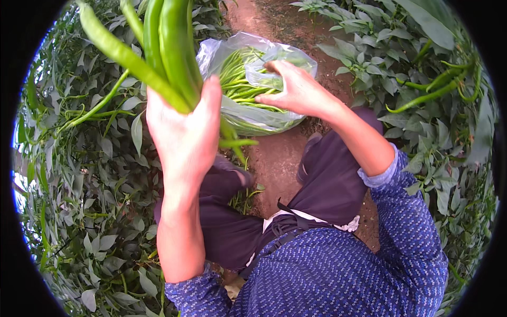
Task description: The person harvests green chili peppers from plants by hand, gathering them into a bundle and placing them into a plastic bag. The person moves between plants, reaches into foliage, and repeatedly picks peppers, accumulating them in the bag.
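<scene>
A bunch of long green peppers (pixel 170 51) is held in my left hand (pixel 182 126), raised close to the camera. Their upper ends run out of the top of the view, and a few thin ends poke out below the hand. My right hand (pixel 293 89) is over the mouth of a clear plastic bag (pixel 273 126), fingers apart, with nothing seen in its grasp. Whether its fingertips touch the bag or the peppers inside, I cannot tell. Many slender green peppers (pixel 237 79) lie in the bag, and a flap of plastic covers part of them.
The bag stands on a bare soil path (pixel 277 162), before my bent legs (pixel 332 178). Dense pepper plants (pixel 107 190) crowd the left side. More plants (pixel 380 59) line the right, where several peppers (pixel 431 87) hang close together.
</scene>
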Demonstrator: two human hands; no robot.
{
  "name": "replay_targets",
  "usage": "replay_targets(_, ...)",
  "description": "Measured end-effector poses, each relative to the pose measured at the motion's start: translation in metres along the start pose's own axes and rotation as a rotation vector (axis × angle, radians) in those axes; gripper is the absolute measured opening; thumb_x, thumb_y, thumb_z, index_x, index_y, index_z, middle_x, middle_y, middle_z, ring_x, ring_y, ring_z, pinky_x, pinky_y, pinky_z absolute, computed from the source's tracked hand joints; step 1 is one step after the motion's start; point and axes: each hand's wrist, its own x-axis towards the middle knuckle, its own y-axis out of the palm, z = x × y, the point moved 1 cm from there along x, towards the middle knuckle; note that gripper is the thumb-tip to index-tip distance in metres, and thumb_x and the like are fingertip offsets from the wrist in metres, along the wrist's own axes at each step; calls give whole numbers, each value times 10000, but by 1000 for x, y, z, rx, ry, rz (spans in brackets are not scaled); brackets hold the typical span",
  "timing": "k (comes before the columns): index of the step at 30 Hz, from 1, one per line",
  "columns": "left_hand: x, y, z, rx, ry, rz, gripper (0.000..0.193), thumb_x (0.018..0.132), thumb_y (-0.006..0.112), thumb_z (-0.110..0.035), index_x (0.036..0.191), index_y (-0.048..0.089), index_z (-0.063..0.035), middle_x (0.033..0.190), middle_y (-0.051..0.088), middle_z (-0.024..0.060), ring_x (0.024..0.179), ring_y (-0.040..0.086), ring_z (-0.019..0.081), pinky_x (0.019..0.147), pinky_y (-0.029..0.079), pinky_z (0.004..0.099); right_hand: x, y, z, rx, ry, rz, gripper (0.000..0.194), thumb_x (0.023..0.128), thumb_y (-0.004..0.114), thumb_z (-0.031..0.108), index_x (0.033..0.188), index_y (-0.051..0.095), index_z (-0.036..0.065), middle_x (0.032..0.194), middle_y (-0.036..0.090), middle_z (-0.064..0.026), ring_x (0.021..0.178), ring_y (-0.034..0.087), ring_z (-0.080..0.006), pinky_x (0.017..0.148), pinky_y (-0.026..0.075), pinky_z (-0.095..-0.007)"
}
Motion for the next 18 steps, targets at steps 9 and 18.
replay_targets(9, 96, 90, 69, -58, 152, 1, 386, 820, 792, -163, 1064, 555, 21, 913, 680, 105, 828, 664, 174, 796, 552, 341, 78, 34, -136, -119, 271, -92, 384, 911, 707, 270, 1215, 657, 40, 1056, 734, -155, 905, 728, -317, 832, 572, -467)
replay_targets(18, 140, 82, 153, 572, 191, 526, 629, 773, 765, -27, 1333, 478, -3, 1062, 703, 251, 977, 700, 445, 841, 568, 466, 54, -113, -121, 935, 425, -480, 221, 1086, 511, 175, 1101, 673, 25, 652, 362, 104, 544, 299, -19, 720, 448, -248)
